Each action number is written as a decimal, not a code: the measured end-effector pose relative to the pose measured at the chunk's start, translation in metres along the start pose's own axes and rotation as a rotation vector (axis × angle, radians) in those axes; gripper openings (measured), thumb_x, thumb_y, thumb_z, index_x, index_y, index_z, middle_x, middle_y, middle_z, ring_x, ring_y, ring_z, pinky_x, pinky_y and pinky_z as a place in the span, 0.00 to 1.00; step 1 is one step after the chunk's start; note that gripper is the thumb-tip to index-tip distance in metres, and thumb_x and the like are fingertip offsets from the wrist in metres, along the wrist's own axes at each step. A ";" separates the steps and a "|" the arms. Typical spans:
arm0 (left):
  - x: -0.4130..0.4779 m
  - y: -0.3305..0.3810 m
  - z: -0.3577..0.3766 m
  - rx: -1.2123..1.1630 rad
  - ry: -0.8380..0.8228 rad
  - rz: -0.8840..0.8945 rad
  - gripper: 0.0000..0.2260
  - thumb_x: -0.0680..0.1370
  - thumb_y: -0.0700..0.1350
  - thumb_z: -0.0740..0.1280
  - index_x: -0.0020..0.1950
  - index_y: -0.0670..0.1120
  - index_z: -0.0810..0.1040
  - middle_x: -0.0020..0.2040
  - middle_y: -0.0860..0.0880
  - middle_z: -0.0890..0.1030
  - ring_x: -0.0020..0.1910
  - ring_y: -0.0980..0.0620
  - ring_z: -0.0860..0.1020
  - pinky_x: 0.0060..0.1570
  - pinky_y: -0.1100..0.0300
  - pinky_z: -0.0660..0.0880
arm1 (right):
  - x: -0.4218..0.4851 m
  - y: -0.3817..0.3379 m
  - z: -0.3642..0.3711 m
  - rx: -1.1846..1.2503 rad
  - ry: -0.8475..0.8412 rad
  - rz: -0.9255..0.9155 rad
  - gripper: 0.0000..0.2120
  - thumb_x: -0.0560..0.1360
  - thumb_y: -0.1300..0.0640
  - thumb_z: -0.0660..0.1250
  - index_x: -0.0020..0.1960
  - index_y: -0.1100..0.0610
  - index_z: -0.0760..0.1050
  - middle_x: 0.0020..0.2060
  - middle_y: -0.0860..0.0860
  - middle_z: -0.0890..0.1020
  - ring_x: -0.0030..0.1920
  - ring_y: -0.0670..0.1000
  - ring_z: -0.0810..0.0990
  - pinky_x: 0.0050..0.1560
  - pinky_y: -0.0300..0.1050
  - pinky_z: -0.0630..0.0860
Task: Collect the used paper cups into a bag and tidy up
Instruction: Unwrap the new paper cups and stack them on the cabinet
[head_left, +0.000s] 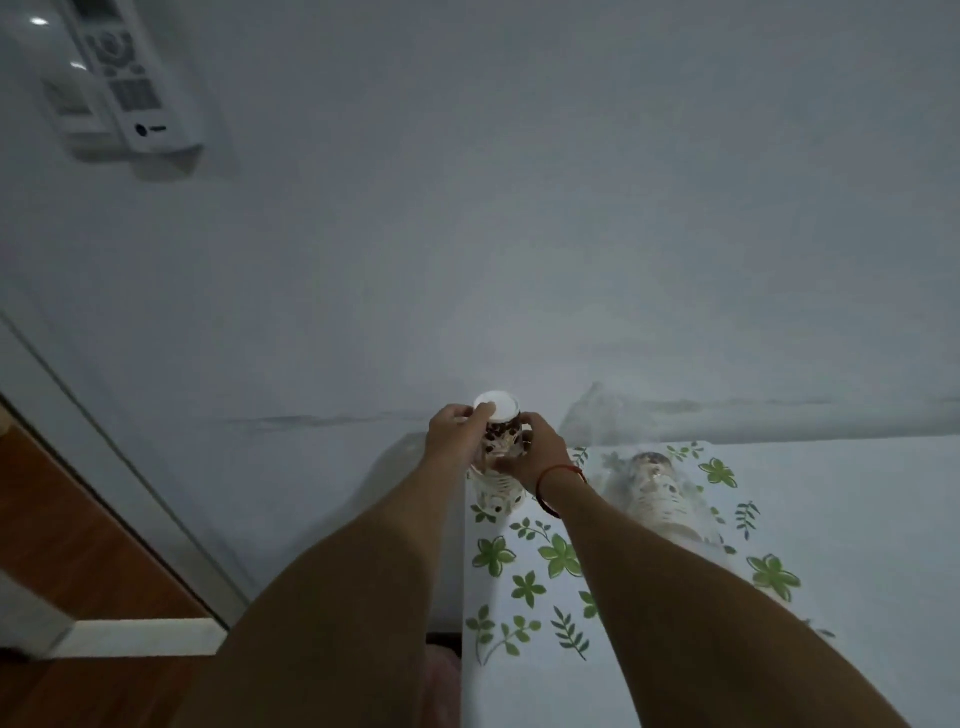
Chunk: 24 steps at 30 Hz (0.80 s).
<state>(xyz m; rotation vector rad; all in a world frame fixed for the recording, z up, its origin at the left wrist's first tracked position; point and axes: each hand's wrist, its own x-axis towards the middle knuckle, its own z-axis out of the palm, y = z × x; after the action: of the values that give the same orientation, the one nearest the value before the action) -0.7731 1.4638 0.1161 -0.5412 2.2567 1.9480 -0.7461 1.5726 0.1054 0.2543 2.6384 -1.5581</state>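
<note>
Stacking seems the aim: the cups (497, 447) are upside down, one nested over the next in a column at the tabletop's (857, 519) left corner, probably so they go into the bag (660, 483) as one bundle. The left hand (457, 436) curls round the top cup's left side, thumb on its white base; the right hand (535, 452) wraps the other side, steadying the column. Right of the cups, the clear bag already holds another stack lying down.

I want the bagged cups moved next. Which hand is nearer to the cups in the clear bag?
Right. The right hand grips the cup stack just left of the bagged cups; the left hand is on the stack's far side, farther away.
</note>
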 end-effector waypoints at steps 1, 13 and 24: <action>0.004 -0.010 0.001 0.021 -0.013 -0.036 0.16 0.74 0.51 0.70 0.58 0.44 0.77 0.56 0.42 0.81 0.53 0.44 0.81 0.57 0.47 0.79 | 0.000 0.006 0.006 -0.050 -0.019 0.031 0.30 0.69 0.60 0.75 0.67 0.59 0.67 0.61 0.58 0.78 0.61 0.57 0.77 0.60 0.47 0.74; -0.024 -0.023 0.003 0.221 0.023 0.057 0.20 0.78 0.57 0.62 0.52 0.40 0.80 0.55 0.41 0.81 0.58 0.41 0.79 0.59 0.51 0.77 | -0.045 0.016 0.010 -0.235 -0.021 0.032 0.24 0.78 0.60 0.63 0.71 0.62 0.61 0.66 0.60 0.74 0.66 0.59 0.74 0.62 0.47 0.70; -0.140 -0.042 0.042 0.342 -0.161 0.069 0.27 0.82 0.57 0.54 0.75 0.42 0.66 0.71 0.41 0.72 0.69 0.41 0.71 0.69 0.50 0.68 | -0.150 0.059 -0.071 -0.385 0.098 0.040 0.22 0.81 0.54 0.59 0.72 0.61 0.66 0.71 0.57 0.70 0.72 0.55 0.67 0.71 0.45 0.62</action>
<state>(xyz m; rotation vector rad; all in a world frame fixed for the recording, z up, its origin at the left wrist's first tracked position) -0.6345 1.5271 0.1135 -0.2588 2.4525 1.5172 -0.5862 1.6465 0.1106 0.3620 2.9138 -1.0183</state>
